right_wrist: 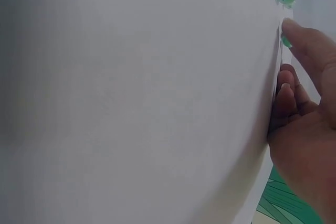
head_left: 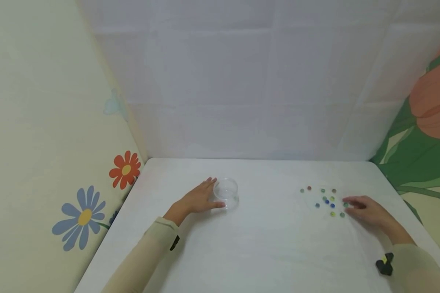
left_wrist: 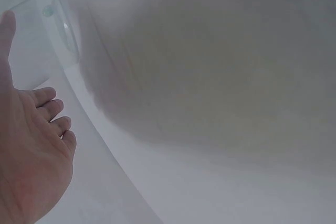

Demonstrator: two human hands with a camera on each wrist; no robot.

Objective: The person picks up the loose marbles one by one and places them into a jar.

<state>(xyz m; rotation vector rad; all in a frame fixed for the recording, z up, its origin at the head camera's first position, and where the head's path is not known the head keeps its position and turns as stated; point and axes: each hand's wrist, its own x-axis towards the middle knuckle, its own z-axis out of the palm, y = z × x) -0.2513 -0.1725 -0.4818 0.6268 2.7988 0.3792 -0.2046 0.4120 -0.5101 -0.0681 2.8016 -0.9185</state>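
My left hand is at the left side of a clear round container, thumb across its front and fingers by its far side. In the left wrist view, the container shows just past the thumb. My right hand is at the right edge of a group of glass marbles. A green marble lies between its thumb and index fingertip. In the right wrist view, this marble sits right below the thumb tip, with a gap to the other fingers.
The marbles are green, blue, yellow and reddish, scattered on the white table. A grey-green marble and a reddish marble lie at the group's left. A white cloth hangs behind. Flower-patterned walls stand on both sides.
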